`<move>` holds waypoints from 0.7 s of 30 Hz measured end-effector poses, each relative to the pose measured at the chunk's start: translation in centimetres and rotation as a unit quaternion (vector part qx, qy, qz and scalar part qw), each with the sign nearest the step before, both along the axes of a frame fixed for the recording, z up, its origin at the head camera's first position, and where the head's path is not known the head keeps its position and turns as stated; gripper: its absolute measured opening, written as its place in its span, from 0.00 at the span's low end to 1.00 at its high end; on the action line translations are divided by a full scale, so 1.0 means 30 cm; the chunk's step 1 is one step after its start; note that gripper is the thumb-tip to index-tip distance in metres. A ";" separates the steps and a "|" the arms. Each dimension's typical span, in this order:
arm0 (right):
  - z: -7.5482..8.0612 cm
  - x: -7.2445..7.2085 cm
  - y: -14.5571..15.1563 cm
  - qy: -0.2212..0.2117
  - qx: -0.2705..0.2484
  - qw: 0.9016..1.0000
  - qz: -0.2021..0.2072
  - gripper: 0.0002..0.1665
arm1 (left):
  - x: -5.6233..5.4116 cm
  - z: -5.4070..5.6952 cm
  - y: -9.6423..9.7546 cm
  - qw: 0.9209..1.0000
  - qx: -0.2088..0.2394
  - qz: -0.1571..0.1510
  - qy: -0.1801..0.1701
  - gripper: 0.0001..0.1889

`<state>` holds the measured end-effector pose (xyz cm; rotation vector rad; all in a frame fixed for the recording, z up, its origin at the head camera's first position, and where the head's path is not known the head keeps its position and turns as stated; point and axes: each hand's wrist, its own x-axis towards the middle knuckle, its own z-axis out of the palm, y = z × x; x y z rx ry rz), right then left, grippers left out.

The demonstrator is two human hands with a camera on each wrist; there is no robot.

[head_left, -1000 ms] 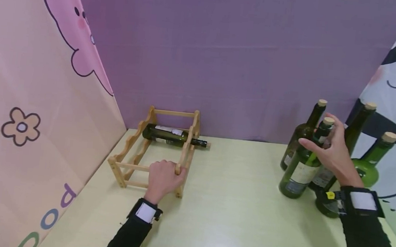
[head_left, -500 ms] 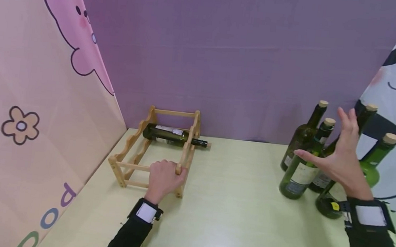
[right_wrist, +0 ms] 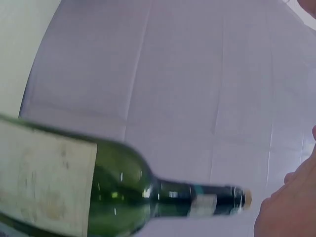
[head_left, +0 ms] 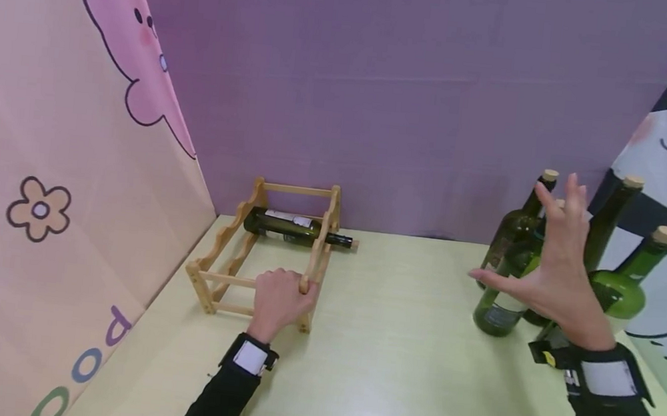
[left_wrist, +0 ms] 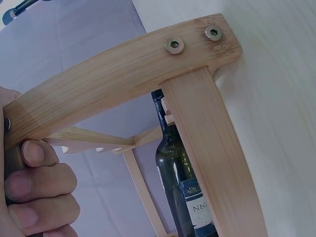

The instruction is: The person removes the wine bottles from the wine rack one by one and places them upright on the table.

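My left hand (head_left: 281,302) grips the front rail of a wooden wine rack (head_left: 227,279); in the left wrist view its fingers (left_wrist: 44,187) curl round the wood. One dark wine bottle (head_left: 283,226) lies in the rack at the back, its corked neck pointing right. Over on the right, my right hand (head_left: 562,280) is raised with thumb and fingers spread, holding nothing. It overlaps a green wine bottle (head_left: 497,314) with a pale label, partly hiding it. The right wrist view shows a labelled green bottle (right_wrist: 121,182) with its cork close to the hand.
Beside the right hand stand more corked bottles: a dark one (head_left: 507,233) at the back, a tall dark one (head_left: 604,231), and a brighter green one (head_left: 621,292). A purple backdrop (head_left: 402,121) rises behind the pale table (head_left: 392,347).
My right hand has come away from the neck of the front bottle, spread its fingers, gone right, then swung back left across the bottles. The left hand keeps its grip on the rack.
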<state>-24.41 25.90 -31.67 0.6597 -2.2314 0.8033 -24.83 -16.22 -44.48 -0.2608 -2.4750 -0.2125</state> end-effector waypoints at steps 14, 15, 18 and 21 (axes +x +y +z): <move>-0.118 -0.064 -0.159 -0.086 0.024 0.996 0.023 0.86 | -0.005 -0.021 0.015 0.999 -0.001 -0.002 -0.033 0.28; -0.123 -0.073 -0.174 -0.094 0.027 0.995 0.023 0.86 | -0.005 -0.021 0.015 1.000 -0.001 -0.001 -0.032 0.28; -0.133 -0.113 -0.222 -0.112 0.039 0.993 0.024 0.85 | -0.004 -0.014 0.013 1.000 -0.004 0.006 -0.025 0.29; -0.139 -0.154 -0.268 -0.130 0.054 0.990 0.024 0.85 | -0.001 -0.004 0.011 1.000 -0.007 0.015 -0.015 0.29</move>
